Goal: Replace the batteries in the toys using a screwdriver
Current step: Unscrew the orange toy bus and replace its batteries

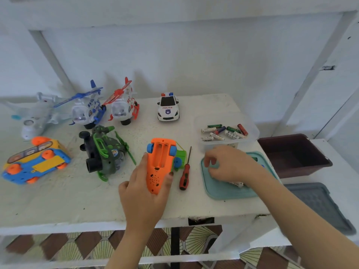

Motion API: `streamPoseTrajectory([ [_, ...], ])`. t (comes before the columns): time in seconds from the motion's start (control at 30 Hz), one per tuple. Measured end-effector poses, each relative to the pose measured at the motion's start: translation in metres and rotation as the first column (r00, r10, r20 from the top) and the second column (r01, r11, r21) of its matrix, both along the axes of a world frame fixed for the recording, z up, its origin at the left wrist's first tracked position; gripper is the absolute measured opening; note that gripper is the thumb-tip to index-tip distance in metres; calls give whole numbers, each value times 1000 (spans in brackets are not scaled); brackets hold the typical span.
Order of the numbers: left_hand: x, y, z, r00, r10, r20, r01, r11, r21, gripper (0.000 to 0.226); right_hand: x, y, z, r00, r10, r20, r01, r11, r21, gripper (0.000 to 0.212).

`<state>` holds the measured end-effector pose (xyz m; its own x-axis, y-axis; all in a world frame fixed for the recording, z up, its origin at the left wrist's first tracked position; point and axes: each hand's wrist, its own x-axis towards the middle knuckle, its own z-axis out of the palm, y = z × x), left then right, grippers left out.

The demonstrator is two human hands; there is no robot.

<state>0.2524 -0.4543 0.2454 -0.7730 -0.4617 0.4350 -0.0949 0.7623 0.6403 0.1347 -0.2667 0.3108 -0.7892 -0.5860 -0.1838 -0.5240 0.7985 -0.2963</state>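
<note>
An orange toy car [160,164] lies upside down near the front of the white surface [58,200], battery bay open and empty. The left hand [143,193] grips its body by the sides. The right hand [227,164] curls over a teal lid [219,191]; whether it grasps anything is unclear. A red screwdriver [185,174] lies between them. The car looks like light, rigid, smooth plastic, best held around its body.

The light is bright and soft. Toys throw faint shadows on the wall [194,61]. Edges look bent and blurry.
</note>
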Motion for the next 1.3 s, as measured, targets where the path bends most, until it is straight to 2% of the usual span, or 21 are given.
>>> streamPoseTrajectory([
  [0.17,5,-5,-3,993,-109,-52,117,979,166,76,0,5,0,999,31,21,-33,993,112,15],
  [0.37,3,-16,-12,961,-268,-65,271,877,396,87,-1,6,-7,999,-34,-41,36,998,43,16],
  [0.43,0,-17,-10,933,-353,-73,342,800,494,100,-1,4,-6,996,-62,-60,58,996,-75,16],
  [0.5,-4,-18,-6,900,-427,-93,405,735,545,112,1,-2,-2,998,-56,-16,50,964,-262,14],
  [0.63,-10,-18,2,839,-531,-120,511,691,510,103,5,-24,8,999,-43,11,41,790,-612,11],
  [0.73,-12,-15,2,824,-547,-147,539,676,503,106,8,-42,13,996,-63,63,89,644,-760,12],
  [0.8,-11,-13,1,819,-551,-162,550,672,496,107,11,-52,14,997,-54,59,80,610,-789,15],
  [0.87,-10,-12,0,814,-557,-167,561,676,479,106,12,-58,14,999,-35,1,23,647,-762,17],
  [1.0,-9,-13,-3,828,-535,-167,545,701,461,107,13,-66,9,987,11,-161,-107,792,-600,11],
  [1.13,-10,-14,-2,839,-524,-146,531,730,430,107,9,-71,0,945,-5,-328,-177,834,-522,9],
  [1.3,-11,-14,-3,840,-526,-132,528,738,421,107,3,-73,-5,964,21,-264,-160,842,-515,19],
])
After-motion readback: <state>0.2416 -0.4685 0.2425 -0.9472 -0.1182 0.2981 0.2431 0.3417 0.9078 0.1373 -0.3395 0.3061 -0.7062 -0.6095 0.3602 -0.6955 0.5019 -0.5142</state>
